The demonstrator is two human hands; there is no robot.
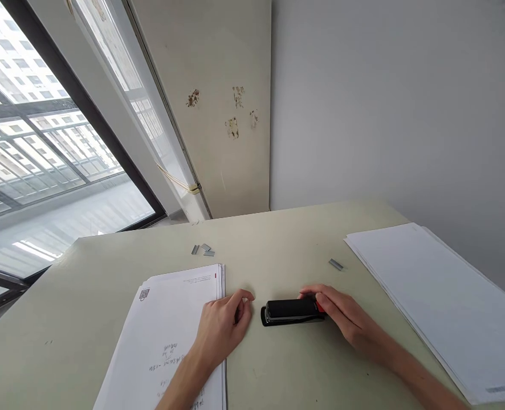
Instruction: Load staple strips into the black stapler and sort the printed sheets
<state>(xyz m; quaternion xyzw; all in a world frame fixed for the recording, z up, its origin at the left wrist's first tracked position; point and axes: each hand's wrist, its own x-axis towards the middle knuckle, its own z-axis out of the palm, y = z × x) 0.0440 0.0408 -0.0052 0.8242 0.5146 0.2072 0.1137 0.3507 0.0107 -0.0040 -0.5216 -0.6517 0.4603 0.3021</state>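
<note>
A black stapler (293, 309) with a red part at its right end lies on the table, its nose pointing left. My right hand (336, 307) is closed around that red end, thumb and fingers on either side. To the left, my left hand (224, 322) rests on the right edge of a stack of printed sheets (175, 319). Its fingers are loosely curled, apart from the stapler, and I see nothing in them. Handwriting and a QR code show on the top sheet. Staple strips (205, 250) lie beyond this stack, and another staple strip (336, 264) lies beyond the stapler.
A second stack of white paper (440, 296) covers the table's right side. The pale table (273, 245) reaches a grey wall (385, 102) and a stained cream panel (218, 159) at the back. Tall windows (43, 136) stand to the left.
</note>
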